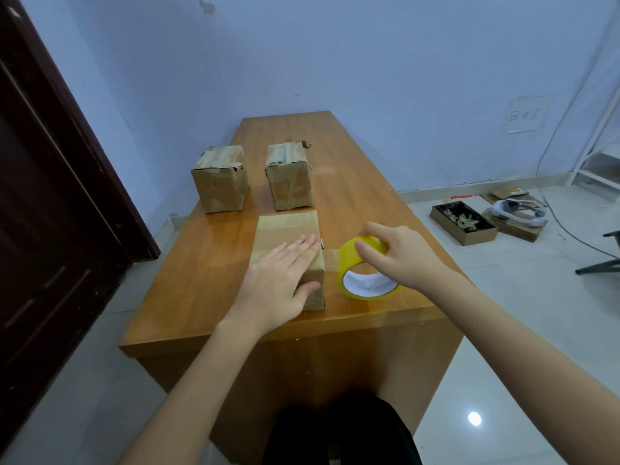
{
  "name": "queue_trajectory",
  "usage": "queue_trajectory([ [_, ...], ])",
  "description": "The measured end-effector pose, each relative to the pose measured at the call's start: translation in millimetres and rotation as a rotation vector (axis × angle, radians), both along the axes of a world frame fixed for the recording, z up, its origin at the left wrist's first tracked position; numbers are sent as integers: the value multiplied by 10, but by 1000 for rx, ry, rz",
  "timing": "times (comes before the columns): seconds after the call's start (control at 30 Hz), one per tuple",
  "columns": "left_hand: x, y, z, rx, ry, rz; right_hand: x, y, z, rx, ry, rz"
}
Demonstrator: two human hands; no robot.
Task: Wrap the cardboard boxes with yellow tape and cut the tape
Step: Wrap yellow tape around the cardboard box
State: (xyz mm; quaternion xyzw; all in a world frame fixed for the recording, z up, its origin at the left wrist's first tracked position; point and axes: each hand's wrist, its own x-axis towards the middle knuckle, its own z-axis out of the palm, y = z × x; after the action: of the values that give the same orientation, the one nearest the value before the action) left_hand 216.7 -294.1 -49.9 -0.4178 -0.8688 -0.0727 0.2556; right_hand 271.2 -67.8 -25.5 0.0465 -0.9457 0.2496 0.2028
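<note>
Near the front edge of the wooden table sat the nearest cardboard box, and the left hand lay flat across its top, fingers straight and together, the thumb pressed against the box's near face. Just to the right of that box, the yellow tape roll stood tilted with its lower rim on the table, its white core facing the camera. The right hand gripped the roll from above, fingers curled over the top of the ring and the thumb on the roll's near side. A short strip of tape ran taut from the roll to the box's right side, so the roll and box were joined but not touching. Farther back on the table stood two more boxes, the left box and the middle box, close beside each other and well apart from both hands, each with worn tape on top.
</note>
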Motion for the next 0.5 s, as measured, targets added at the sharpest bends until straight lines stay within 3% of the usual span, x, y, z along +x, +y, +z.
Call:
queue_trajectory([
  [0.13, 9, 14, -4, -7, -41, -7, 24, 135, -37, 245, 44, 0],
  [0.5, 25, 79, 24, 33, -67, -15, -11, 182, 35, 314, -128, -48],
])
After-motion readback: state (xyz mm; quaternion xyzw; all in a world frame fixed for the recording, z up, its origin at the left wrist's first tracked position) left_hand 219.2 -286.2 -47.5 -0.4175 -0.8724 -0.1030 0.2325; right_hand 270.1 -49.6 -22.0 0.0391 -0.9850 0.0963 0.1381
